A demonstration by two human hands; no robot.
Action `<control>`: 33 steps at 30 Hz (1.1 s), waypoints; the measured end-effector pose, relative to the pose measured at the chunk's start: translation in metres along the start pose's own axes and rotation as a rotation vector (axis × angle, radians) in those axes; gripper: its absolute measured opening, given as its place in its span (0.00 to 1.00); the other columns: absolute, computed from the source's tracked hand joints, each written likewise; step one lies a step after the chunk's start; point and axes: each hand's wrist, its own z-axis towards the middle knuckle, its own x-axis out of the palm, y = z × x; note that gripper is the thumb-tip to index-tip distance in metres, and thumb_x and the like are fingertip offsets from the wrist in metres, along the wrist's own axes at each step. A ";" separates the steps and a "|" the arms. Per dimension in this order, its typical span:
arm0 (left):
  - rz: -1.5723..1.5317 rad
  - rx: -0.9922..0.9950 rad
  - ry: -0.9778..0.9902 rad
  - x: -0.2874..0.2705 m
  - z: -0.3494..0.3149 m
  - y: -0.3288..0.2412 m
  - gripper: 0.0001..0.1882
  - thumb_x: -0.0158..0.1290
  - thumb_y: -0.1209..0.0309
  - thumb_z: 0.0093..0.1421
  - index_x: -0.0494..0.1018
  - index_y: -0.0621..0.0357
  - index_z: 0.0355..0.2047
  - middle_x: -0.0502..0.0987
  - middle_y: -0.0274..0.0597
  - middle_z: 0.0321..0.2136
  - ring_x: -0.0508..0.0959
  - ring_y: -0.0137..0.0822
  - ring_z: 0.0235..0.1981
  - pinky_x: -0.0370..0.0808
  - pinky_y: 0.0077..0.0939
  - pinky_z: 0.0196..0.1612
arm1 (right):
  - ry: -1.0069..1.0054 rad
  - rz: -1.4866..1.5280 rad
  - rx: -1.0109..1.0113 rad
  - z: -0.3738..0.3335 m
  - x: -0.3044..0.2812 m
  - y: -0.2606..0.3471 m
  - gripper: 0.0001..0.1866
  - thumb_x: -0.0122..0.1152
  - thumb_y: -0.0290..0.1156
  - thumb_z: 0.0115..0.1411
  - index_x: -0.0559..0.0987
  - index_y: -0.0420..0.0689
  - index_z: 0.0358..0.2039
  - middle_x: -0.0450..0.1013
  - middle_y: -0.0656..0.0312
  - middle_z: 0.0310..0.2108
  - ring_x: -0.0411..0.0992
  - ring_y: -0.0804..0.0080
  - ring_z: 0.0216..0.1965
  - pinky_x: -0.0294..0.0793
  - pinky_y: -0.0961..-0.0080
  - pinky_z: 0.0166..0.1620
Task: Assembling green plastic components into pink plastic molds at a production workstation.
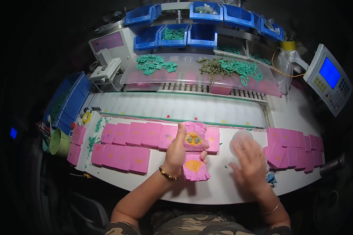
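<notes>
My left hand (175, 154) grips an opened pink rubber mould (195, 171), thumb on one side and fingertips showing at the other. The two halves lie one above the other, inner faces toward me, with orange-yellow middles. Two small grey-green pieces (193, 139) sit in the upper half. To the right, my right hand (249, 162) is blurred by motion, its fingers stretched and the thumb apart. A round whitish, translucent thing (241, 140) shows beside its fingertips; whether they touch it, I cannot tell.
Pink mould blocks (119, 156) stand in rows at left, and more blocks (288, 150) at right. Beyond lie a white conveyor (176, 105) and a clear shelf (184, 76) with green pieces. Blue bins (202, 36) hang above. A control panel (328, 78) stands far right, a green cup (59, 141) left.
</notes>
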 end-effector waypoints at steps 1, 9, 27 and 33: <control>-0.003 -0.005 0.006 0.001 0.001 0.001 0.38 0.28 0.36 0.66 0.66 0.57 0.52 0.74 0.45 0.28 0.74 0.36 0.20 0.78 0.33 0.27 | 0.002 -0.006 0.005 -0.003 -0.001 -0.011 0.32 0.62 0.27 0.52 0.68 0.44 0.60 0.65 0.48 0.58 0.68 0.52 0.55 0.65 0.59 0.57; 0.181 -0.025 -0.027 0.011 -0.009 0.013 0.35 0.29 0.39 0.67 0.67 0.62 0.46 0.76 0.48 0.30 0.76 0.37 0.21 0.78 0.35 0.26 | -0.018 0.059 0.103 0.008 -0.011 -0.026 0.43 0.67 0.19 0.41 0.65 0.43 0.62 0.63 0.43 0.59 0.70 0.47 0.48 0.72 0.61 0.48; 0.300 0.061 -0.076 0.009 -0.017 -0.008 0.37 0.28 0.43 0.70 0.74 0.65 0.35 0.75 0.42 0.21 0.76 0.31 0.22 0.76 0.26 0.31 | -0.161 -0.014 -0.278 0.048 -0.037 0.038 0.27 0.60 0.22 0.47 0.76 0.42 0.53 0.67 0.37 0.56 0.76 0.57 0.42 0.75 0.67 0.42; 0.495 0.485 -0.152 0.007 -0.022 0.000 0.34 0.29 0.48 0.72 0.75 0.67 0.39 0.78 0.40 0.29 0.78 0.30 0.32 0.76 0.23 0.37 | 0.094 0.058 -0.332 0.043 -0.020 0.031 0.27 0.58 0.26 0.48 0.77 0.51 0.53 0.68 0.43 0.56 0.75 0.63 0.37 0.71 0.69 0.40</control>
